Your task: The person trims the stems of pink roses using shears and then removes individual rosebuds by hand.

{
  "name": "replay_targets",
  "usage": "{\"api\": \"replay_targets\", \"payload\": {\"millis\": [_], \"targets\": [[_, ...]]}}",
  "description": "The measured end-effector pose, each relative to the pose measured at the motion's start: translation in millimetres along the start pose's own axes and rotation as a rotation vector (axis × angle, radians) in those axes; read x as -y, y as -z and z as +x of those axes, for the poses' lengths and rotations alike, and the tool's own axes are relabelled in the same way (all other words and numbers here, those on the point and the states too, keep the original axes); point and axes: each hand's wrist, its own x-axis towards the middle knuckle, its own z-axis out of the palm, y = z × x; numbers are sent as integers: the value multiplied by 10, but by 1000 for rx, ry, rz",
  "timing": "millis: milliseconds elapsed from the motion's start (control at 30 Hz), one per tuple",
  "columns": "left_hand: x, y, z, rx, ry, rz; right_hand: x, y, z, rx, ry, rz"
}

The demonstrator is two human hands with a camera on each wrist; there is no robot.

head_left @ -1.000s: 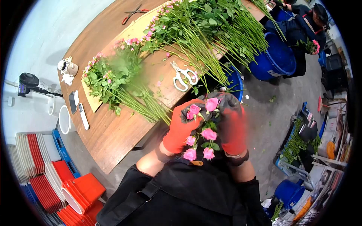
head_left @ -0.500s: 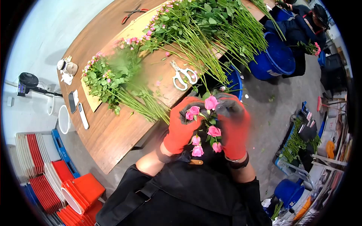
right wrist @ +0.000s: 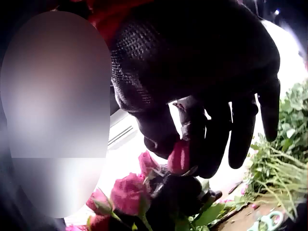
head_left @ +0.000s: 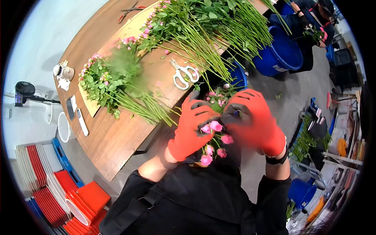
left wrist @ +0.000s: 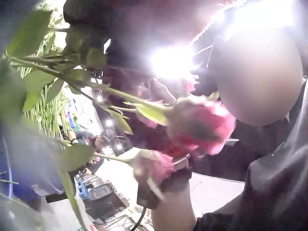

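In the head view my left hand (head_left: 194, 131), in a red glove with dark palm and fingers, grips a small bunch of pink roses (head_left: 216, 126). Their blooms hang below and beside the fingers. Close by on the right is my right hand (head_left: 256, 123), gloved alike, its thumb and forefinger tips together. From the right wrist, a pink petal (right wrist: 179, 156) shows pinched between those tips, right over the bunch. The other fingers extend loosely. The left wrist view has rose blooms (left wrist: 202, 125) and leafy stems up close, the blooms blurred.
White-handled scissors (head_left: 184, 74) lie on the wooden table (head_left: 113, 145), beside heaps of long-stemmed roses (head_left: 109, 82). Red-handled pliers (head_left: 131, 11) are farther back. Blue buckets (head_left: 278, 55) stand past the table edge, near another person (head_left: 313, 23). Stacked crates (head_left: 84, 199) are at lower left.
My right hand has shifted right and turned, showing more of its red back. The bunch hangs nearer the left fingers, and the left hand has turned slightly. The whole view has shifted a little.
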Motion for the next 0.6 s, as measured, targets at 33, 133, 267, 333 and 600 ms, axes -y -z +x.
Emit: {"api": "replay_targets", "payload": {"millis": [33, 133, 267, 333, 600], "targets": [[13, -7, -17, 20, -40, 9, -24, -13, -14, -1, -8, 34], [-9, 15, -3, 76, -72, -47, -103, -6, 10, 120, -295, 506], [-30, 57, 21, 43, -26, -110, -518, -125, -52, 185, -344, 846], [70, 29, -15, -20, 65, -234, -375, -142, 18, 81, -371, 887], [146, 3, -74, -90, 383, -621, 125, -387, 1, -259, -189, 555]]}}
